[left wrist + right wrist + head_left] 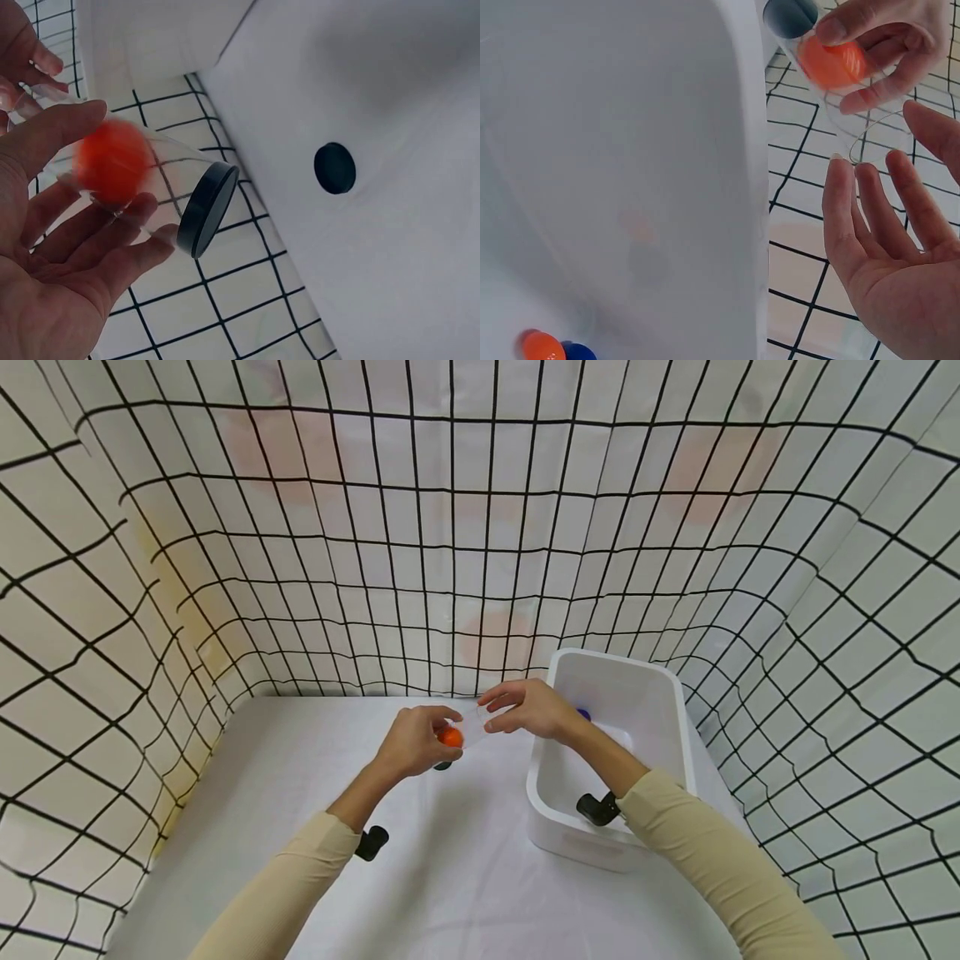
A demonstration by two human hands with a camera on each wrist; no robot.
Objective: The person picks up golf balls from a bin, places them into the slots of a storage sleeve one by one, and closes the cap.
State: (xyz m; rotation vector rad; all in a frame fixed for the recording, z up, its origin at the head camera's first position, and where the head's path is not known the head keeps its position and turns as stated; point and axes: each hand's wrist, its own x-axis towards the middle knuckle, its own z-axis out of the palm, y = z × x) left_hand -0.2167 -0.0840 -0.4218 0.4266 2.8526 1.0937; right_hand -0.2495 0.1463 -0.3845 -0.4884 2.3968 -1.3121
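Note:
My left hand (416, 743) grips a clear tube (176, 150) around its side. An orange ball (450, 737) sits inside the tube, blurred in the left wrist view. A black cap (208, 210) closes one end, tilted away from my palm. My right hand (531, 708) is at the other end, its straight, spread fingers (881, 202) right at the clear rim. The tube is held up over the white table, left of a white bin (536, 806).
Another black cap (334, 168) lies on the white tabletop (300, 760). An orange ball (543, 346) and a blue ball (580, 351) lie inside the bin. Black netting (450, 552) encloses the table at the back and sides.

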